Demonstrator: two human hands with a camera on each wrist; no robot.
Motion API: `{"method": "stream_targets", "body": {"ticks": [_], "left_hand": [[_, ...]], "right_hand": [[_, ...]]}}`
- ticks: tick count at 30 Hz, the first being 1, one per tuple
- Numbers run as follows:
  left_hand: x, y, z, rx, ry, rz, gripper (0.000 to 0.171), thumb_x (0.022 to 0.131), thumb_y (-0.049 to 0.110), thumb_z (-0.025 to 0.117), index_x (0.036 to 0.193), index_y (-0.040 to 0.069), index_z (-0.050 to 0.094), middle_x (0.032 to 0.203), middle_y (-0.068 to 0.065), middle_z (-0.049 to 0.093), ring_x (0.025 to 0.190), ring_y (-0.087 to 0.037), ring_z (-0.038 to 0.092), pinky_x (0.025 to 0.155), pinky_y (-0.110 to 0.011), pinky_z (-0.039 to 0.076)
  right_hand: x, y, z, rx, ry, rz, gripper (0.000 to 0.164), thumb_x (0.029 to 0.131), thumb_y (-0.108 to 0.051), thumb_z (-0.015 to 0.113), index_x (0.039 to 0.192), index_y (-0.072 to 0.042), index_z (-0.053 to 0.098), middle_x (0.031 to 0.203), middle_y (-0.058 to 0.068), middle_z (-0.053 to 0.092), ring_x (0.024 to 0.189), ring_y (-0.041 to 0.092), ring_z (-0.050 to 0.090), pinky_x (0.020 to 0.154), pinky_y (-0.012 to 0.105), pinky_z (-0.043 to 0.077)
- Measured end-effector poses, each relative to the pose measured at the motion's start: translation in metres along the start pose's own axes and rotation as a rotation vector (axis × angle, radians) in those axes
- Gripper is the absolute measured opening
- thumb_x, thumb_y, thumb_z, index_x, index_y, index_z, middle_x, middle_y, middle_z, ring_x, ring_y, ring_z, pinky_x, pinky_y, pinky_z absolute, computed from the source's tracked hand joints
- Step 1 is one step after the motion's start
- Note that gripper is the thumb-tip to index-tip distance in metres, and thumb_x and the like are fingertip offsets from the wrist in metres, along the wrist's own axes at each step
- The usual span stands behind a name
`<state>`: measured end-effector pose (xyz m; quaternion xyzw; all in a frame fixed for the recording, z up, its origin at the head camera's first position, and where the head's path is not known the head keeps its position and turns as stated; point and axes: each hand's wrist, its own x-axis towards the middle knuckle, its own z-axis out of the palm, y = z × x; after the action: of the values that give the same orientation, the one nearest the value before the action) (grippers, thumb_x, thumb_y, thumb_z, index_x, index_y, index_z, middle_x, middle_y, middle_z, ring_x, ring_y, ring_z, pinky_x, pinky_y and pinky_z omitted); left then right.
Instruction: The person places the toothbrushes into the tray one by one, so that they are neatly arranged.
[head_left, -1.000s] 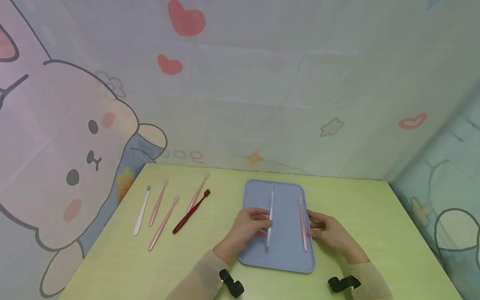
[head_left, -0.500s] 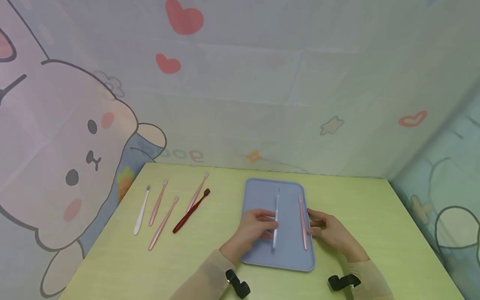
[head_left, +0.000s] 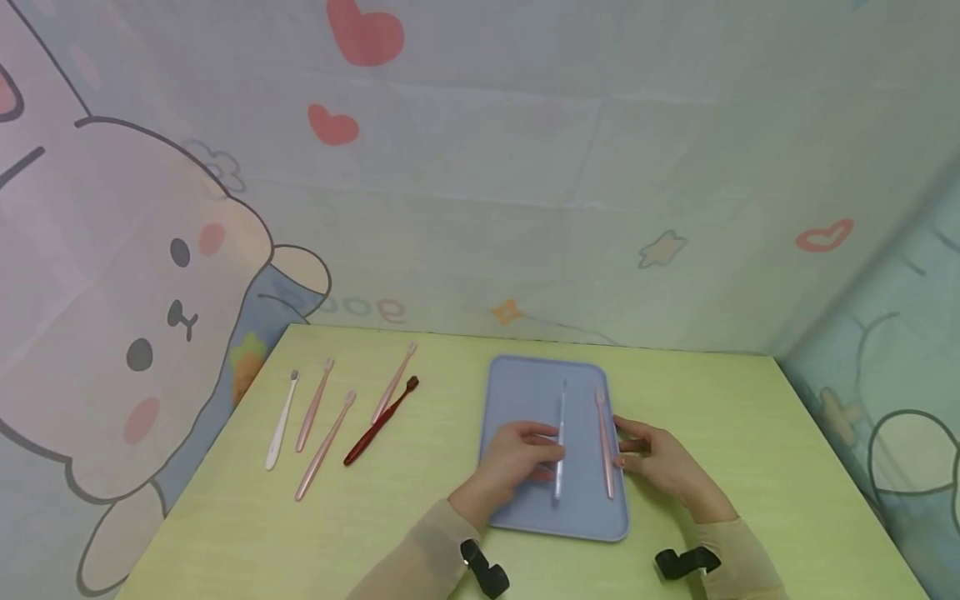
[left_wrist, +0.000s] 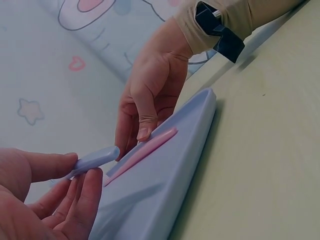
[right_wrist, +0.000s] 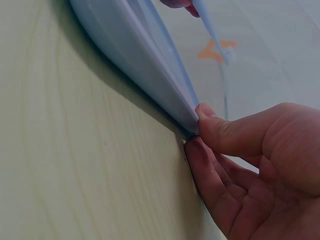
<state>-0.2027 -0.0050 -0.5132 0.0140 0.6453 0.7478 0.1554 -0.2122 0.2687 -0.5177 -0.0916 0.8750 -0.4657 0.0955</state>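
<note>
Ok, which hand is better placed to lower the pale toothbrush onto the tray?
Likely the left hand: it pinches the pale toothbrush above the tray, while the right hand grips the tray's edge.

On the backdrop (head_left: 525, 167), just above the back edge of the surface (head_left: 712, 417), near its left corner, I see faint mirrored lettering (head_left: 362, 308), apparently "goo"; the rest is unclear.

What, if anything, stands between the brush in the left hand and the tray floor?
Nothing visible, bar the left hand itself. The pink brush lies in the tray, to the right of the held brush, not under it.
</note>
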Motion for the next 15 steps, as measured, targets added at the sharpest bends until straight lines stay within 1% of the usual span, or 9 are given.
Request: {"method": "stream_targets", "body": {"ticks": [2,4,9,15], "left_hand": [[0.0,0.0,0.002,-0.001,0.004,0.007,0.035,0.088,-0.001,0.081,0.121,-0.008,0.072,0.097,-0.012,0.076,0.078,-0.021,0.074,0.07,-0.039,0.066],[0.0,0.0,0.005,0.001,0.006,0.007,0.035,0.088,-0.001,0.081,0.121,-0.007,0.072,0.097,-0.011,0.076,0.078,-0.021,0.073,0.07,-0.04,0.066],[0.0,0.0,0.009,0.009,0.013,-0.009,0.034,0.089,0.001,0.082,0.121,-0.006,0.073,0.097,-0.011,0.076,0.078,-0.021,0.073,0.07,-0.04,0.066],[0.002,-0.002,0.013,0.011,0.018,-0.009,0.034,0.089,0.0,0.081,0.122,-0.005,0.073,0.097,-0.011,0.076,0.079,-0.023,0.074,0.069,-0.04,0.066]], "right_hand": [[0.0,0.0,0.0,-0.012,-0.004,-0.007,0.071,0.095,-0.006,0.079,0.156,0.008,0.046,0.132,0.03,0.067,0.121,0.042,0.067,0.106,0.054,0.052],[0.001,0.001,0.0,-0.019,0.002,0.006,0.071,0.095,-0.006,0.079,0.157,0.006,0.046,0.131,0.029,0.068,0.121,0.042,0.068,0.108,0.057,0.051],[0.003,0.004,0.002,-0.031,0.014,0.026,0.07,0.096,-0.006,0.079,0.157,0.004,0.047,0.134,0.028,0.068,0.12,0.04,0.068,0.11,0.059,0.049],[0.004,0.005,0.002,-0.025,0.008,0.017,0.071,0.095,-0.005,0.078,0.157,0.005,0.046,0.133,0.029,0.068,0.12,0.041,0.068,0.11,0.06,0.049]]}}
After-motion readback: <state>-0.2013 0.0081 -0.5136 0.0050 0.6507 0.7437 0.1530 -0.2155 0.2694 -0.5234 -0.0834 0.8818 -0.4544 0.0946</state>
